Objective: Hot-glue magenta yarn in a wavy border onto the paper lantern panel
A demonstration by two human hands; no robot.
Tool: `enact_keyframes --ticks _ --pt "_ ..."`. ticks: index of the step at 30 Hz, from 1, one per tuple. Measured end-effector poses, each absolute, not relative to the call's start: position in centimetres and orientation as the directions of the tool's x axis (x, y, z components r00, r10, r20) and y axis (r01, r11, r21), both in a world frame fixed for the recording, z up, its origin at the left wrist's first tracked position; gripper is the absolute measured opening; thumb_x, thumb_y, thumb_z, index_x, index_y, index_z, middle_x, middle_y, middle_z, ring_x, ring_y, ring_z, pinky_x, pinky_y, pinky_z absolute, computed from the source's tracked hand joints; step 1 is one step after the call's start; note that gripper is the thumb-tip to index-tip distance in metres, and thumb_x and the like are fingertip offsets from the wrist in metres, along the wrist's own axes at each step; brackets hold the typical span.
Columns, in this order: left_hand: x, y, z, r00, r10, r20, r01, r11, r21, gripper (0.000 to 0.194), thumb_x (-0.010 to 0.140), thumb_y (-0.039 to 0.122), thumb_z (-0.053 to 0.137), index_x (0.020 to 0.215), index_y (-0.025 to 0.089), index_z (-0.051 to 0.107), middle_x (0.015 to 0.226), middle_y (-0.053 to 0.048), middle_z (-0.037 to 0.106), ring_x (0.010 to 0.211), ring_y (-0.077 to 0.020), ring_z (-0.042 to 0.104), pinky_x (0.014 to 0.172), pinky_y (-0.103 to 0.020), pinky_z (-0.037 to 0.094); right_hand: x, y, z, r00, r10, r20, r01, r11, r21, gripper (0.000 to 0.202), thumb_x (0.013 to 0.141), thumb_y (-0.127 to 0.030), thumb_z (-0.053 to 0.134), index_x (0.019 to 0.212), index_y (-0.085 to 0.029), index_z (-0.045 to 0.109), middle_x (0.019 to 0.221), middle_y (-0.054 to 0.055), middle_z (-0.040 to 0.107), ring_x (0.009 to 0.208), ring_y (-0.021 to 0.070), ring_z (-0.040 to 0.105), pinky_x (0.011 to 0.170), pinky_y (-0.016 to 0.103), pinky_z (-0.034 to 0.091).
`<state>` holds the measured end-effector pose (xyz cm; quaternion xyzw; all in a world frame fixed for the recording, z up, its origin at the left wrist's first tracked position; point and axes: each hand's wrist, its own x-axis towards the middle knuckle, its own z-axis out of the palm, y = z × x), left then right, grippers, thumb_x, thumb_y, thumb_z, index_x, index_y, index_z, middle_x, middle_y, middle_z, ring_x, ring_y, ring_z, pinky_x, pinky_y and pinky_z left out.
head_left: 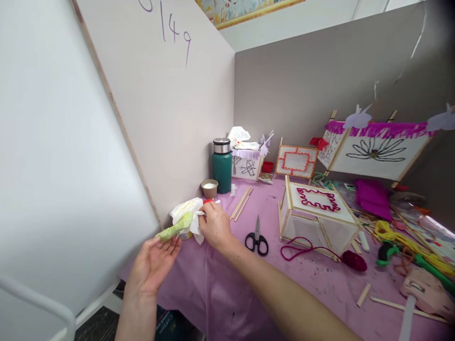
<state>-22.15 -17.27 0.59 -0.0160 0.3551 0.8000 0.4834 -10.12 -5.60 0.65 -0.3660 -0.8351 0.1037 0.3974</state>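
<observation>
A long pale green item (175, 227), perhaps a crumpled cloth or tissue, lies across the fingers of my left hand (156, 263), thumb on its near end. My right hand (215, 223) pinches the edge of a white tissue (188, 208) beside a small red item (208, 201). The tissue sits crumpled between my hands, next to the wall panel, over a small container that is mostly hidden. Behind it stand a small brown cup (209, 188) with white contents and a green bottle (222, 168).
Black-handled scissors (257, 240) and thin wooden sticks (241, 204) lie right of my right hand. Further right are a stick-framed box (316, 218), dark red yarn (354, 261), a pink glue gun (426, 290) and yellow cord (394, 237). A tall panel (170, 118) rises at the left.
</observation>
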Motion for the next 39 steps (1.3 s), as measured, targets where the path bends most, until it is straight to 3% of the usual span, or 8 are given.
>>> enact_keyframes --ticks 6,12,19,24,28,32,35,39 --pt "-22.9 -18.9 0.3 -0.477 0.764 -0.434 -0.850 -0.277 0.447 0.036 0.081 0.011 0.047 0.116 0.005 0.049 0.091 -0.015 0.062 0.083 -0.0230 0.067 0.070 -0.038 0.061 -9.8 -5.2 0.6 -0.396 0.746 0.535 0.586 0.654 -0.478 0.011 0.090 -0.018 0.049 0.093 -0.015 0.060 0.093 0.004 0.062 0.088 0.0180 0.057 0.077 0.033 0.044" --pt "-23.1 -20.7 1.3 -0.474 0.770 -0.428 -0.872 -0.343 0.349 0.046 0.081 0.014 0.048 0.126 0.003 0.043 0.095 -0.017 0.061 0.088 -0.0233 0.067 0.072 -0.037 0.061 -8.4 -6.1 0.1 -0.522 0.713 0.469 0.567 0.700 -0.434 0.024 0.081 -0.012 0.053 0.102 -0.018 0.063 0.109 0.010 0.062 0.100 0.0230 0.055 0.085 0.035 0.043" --pt "-20.3 -21.5 4.1 -0.507 0.794 -0.335 -0.844 -0.378 0.381 0.058 0.077 0.011 0.044 0.134 0.006 0.039 0.095 -0.017 0.063 0.086 -0.0227 0.067 0.073 -0.037 0.061 -5.5 -8.1 -0.5 -0.522 0.724 0.450 0.567 0.689 -0.452 0.040 0.078 -0.012 0.056 0.117 -0.015 0.058 0.122 0.015 0.056 0.110 0.0271 0.051 0.094 0.040 0.041" --pt "-17.2 -22.5 5.2 -0.292 0.915 -0.278 -0.933 -0.209 0.293 0.064 0.069 0.018 0.050 0.133 0.012 0.045 0.104 -0.019 0.063 0.084 -0.0216 0.066 0.077 -0.034 0.059 -3.8 -8.7 -1.3 -0.486 0.718 0.498 0.523 0.696 -0.492 0.041 0.077 -0.011 0.056 0.117 -0.015 0.057 0.122 0.016 0.056 0.111 0.0295 0.051 0.092 0.044 0.043" --pt "-14.6 -22.6 5.5 -0.144 0.947 -0.287 -0.980 -0.096 0.175 0.061 0.064 0.025 0.053 0.125 0.016 0.050 0.098 -0.016 0.063 0.072 -0.0172 0.063 0.071 -0.029 0.059 -2.5 -9.5 -0.7 -0.444 0.678 0.586 0.408 0.735 -0.541 0.034 0.078 -0.009 0.055 0.112 -0.015 0.059 0.114 0.014 0.060 0.107 0.0270 0.054 0.091 0.043 0.046" --pt "-13.0 -22.0 5.1 -0.087 0.957 -0.277 -0.990 -0.051 0.134 0.063 0.068 0.026 0.052 0.129 0.015 0.045 0.096 -0.015 0.062 0.071 -0.0164 0.063 0.070 -0.027 0.059 -0.8 -11.2 2.8 -0.336 0.628 0.702 0.248 0.778 -0.578 0.013 0.089 -0.017 0.050 0.097 -0.019 0.060 0.106 0.009 0.062 0.102 0.0195 0.057 0.091 0.036 0.048" --pt "-12.5 -21.4 4.4 -0.075 0.969 -0.234 -0.989 -0.043 0.140 0.066 0.071 0.025 0.050 0.135 0.013 0.038 0.097 -0.015 0.064 0.076 -0.0169 0.065 0.075 -0.027 0.058 0.4 -12.9 6.1 -0.212 0.562 0.799 -0.031 0.814 -0.580 0.010 0.089 -0.016 0.053 0.093 -0.022 0.060 0.100 0.006 0.062 0.098 0.0180 0.059 0.087 0.035 0.049" --pt "-12.5 -20.9 3.4 -0.054 0.996 -0.075 -0.976 -0.036 0.214 0.071 0.076 0.020 0.049 0.142 0.008 0.026 0.104 -0.017 0.067 0.093 -0.0181 0.067 0.088 -0.026 0.054 0.8 -14.3 8.6 -0.177 0.538 0.824 -0.130 0.817 -0.562 0.016 0.085 -0.011 0.059 0.096 -0.022 0.062 0.102 0.006 0.061 0.101 0.0180 0.058 0.090 0.036 0.049"
